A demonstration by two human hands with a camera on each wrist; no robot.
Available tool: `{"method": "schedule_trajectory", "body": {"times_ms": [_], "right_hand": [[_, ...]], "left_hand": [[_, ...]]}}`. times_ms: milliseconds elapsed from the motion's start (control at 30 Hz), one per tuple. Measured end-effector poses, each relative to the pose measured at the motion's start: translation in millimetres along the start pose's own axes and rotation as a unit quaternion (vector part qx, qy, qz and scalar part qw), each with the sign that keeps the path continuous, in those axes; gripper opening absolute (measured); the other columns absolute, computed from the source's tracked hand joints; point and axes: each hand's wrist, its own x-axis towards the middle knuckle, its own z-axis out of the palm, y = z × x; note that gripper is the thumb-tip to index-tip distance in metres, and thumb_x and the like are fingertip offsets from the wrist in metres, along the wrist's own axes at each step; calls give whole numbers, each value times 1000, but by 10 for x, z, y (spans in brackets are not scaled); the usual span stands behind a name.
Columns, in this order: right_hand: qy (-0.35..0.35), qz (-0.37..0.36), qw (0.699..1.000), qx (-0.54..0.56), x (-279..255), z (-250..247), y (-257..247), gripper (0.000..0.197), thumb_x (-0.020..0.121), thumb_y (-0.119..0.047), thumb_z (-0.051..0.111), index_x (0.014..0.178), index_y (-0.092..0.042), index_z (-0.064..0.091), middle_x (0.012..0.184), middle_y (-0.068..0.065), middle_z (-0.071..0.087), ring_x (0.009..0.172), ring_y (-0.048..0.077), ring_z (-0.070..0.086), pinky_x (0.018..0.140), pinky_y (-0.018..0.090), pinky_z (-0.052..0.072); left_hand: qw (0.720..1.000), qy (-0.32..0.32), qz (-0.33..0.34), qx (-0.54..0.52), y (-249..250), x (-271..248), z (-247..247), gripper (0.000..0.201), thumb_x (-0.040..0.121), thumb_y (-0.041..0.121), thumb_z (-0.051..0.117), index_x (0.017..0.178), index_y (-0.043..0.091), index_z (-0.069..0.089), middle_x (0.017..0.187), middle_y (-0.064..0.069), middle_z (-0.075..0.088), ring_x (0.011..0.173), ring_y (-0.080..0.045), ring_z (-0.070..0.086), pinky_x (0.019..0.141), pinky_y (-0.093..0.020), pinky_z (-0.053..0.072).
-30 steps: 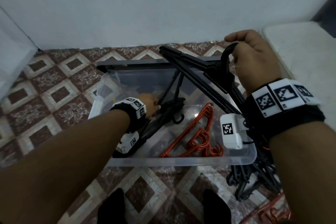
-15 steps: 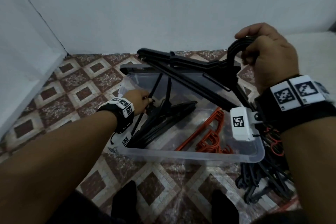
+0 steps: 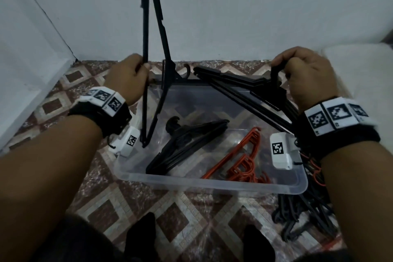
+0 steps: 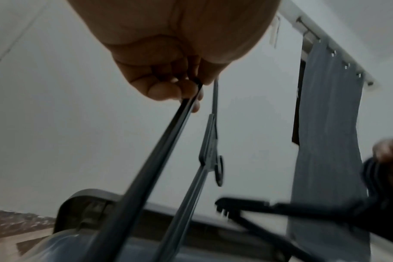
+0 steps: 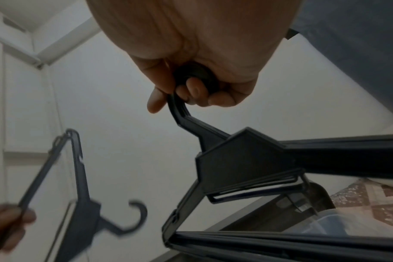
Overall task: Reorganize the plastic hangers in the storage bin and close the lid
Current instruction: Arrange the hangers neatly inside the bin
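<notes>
Left hand (image 3: 127, 78) grips one black hanger (image 3: 156, 53); right hand (image 3: 306, 76) grips a hanger bundle (image 3: 244, 91) above the bin (image 3: 212, 183).

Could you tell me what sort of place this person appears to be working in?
Probably a room in a home: a patterned tiled floor meets plain white walls, a grey curtain hangs from a rail, and a clear storage bin holds hangers.

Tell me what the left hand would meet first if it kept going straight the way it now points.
The left hand grips a black hanger and points forward toward the white wall. Nothing else shows in that line, so probably the wall, though the hanger's raised end would likely touch first; depth is unclear.
</notes>
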Motion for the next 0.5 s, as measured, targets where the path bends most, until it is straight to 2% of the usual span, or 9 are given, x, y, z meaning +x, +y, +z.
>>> {"method": "schedule_trajectory", "body": {"times_ms": [67,133,233,300,333,400,467,500], "right_hand": [[-37,-1,998,-42,-5,78,58,29,72,-16,43,66,-25,70,65,5,68,50,12,51,44,21,38],[-72,6,993,-89,-1,133,104,25,73,-22,46,71,-27,70,71,10,69,54,16,53,50,27,41],[-108,10,987,-115,-10,194,149,19,78,-37,58,78,-22,70,68,-7,67,59,3,57,60,23,45],[-133,3,984,-121,-47,260,149,32,83,-49,62,79,-18,68,60,-13,61,53,-3,53,55,12,40],[-142,-1,982,-125,-71,298,140,37,84,-53,63,80,-17,68,58,-13,59,51,-4,51,50,8,36],[-160,-8,980,-122,-111,355,119,36,88,-47,63,86,-11,69,66,-4,65,56,2,55,49,9,34],[-172,7,982,-84,-149,400,85,27,91,-34,64,92,-8,72,88,17,70,76,23,64,57,17,39],[-173,19,982,-67,-165,415,63,20,90,-28,64,92,-10,73,93,20,70,79,29,63,57,19,41]], "left_hand": [[997,25,-6,-75,-14,35,-104,25,97,45,40,97,28,58,82,7,67,72,-15,59,64,-28,42],[973,21,-10,-228,3,75,-185,24,98,43,41,99,30,61,84,5,69,64,-10,56,63,-28,43],[895,-49,-1,-444,98,95,-236,20,101,30,45,103,25,64,85,-1,66,60,-12,47,55,-27,41],[844,-114,1,-524,207,75,-221,20,101,27,45,105,20,63,85,-1,65,61,-11,45,52,-22,41],[828,-140,2,-543,257,65,-201,20,101,26,45,106,19,63,85,-2,64,61,-11,44,52,-22,41],[816,-171,6,-553,342,42,-152,21,102,25,44,106,17,62,85,-2,64,61,-11,44,54,-23,41],[823,-174,-2,-541,394,27,-105,22,103,23,42,106,15,62,84,-3,65,60,-11,44,54,-23,41],[828,-169,-12,-534,401,26,-84,22,104,22,41,105,15,62,83,-3,64,59,-11,43,54,-24,41]]}}
